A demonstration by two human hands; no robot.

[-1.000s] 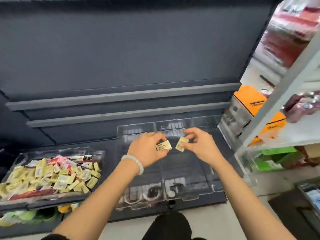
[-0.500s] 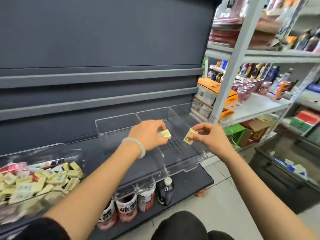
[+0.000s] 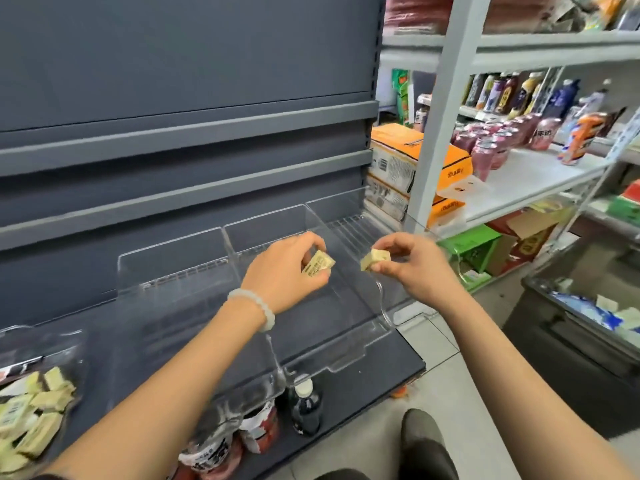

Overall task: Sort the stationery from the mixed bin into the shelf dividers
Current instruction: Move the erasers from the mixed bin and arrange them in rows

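My left hand [image 3: 284,271] pinches a small pale yellow packet [image 3: 319,264] with printed text above the middle clear divider tray [image 3: 304,327]. My right hand [image 3: 412,268] pinches a second yellow packet [image 3: 374,258] over the rightmost tray section [image 3: 349,230]. Both packets are held in the air, a short gap apart. The mixed bin [image 3: 38,420] at the lower left holds several similar yellow packets; most of it is cut off by the frame edge.
The clear trays sit on a dark grey shelf [image 3: 381,379] with a dark back panel. Bottles [image 3: 304,407] stand on the shelf below. To the right are a white rack [image 3: 526,181] with drinks, orange boxes [image 3: 415,157] and a dark crate [image 3: 581,341] on the floor.
The view has swung to the right, so the mixed bin slid to the left edge. My hands have drifted slightly apart, each still pinching its packet over the trays.
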